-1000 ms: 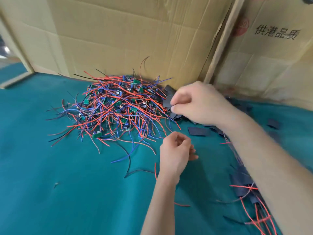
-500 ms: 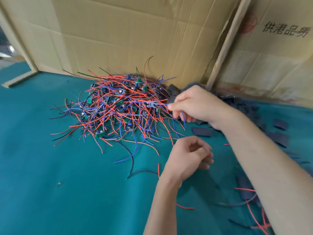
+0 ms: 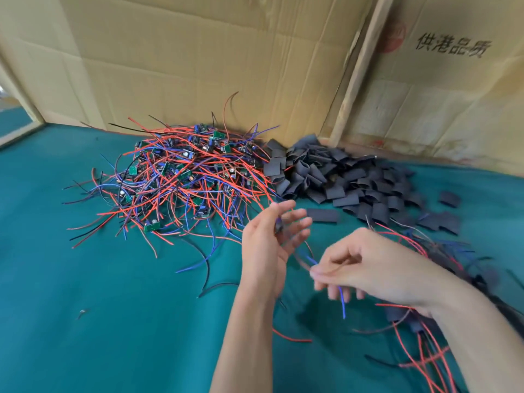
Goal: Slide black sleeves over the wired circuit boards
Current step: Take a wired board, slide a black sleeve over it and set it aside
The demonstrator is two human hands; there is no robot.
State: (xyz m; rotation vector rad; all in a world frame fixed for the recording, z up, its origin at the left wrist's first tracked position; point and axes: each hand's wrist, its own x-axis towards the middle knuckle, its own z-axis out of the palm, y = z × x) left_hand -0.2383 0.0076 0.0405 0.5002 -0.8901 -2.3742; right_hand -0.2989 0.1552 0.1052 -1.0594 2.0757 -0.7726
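Right hand (image 3: 368, 268) pinches a blue wire (image 3: 341, 300); left hand (image 3: 272, 236) spread.

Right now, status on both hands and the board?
Right hand pinching wires. Left hand open, small dark part at the fingers, blurred. Sleeve pile untouched behind.

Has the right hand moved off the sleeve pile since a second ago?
Yes. The right hand has pulled back toward the person, away from the sleeve pile, pinching a blue wire.

Black printed characters 供港品质 on the right cardboard panel (image 3: 453, 80), faint red round stamp beside, unreadable
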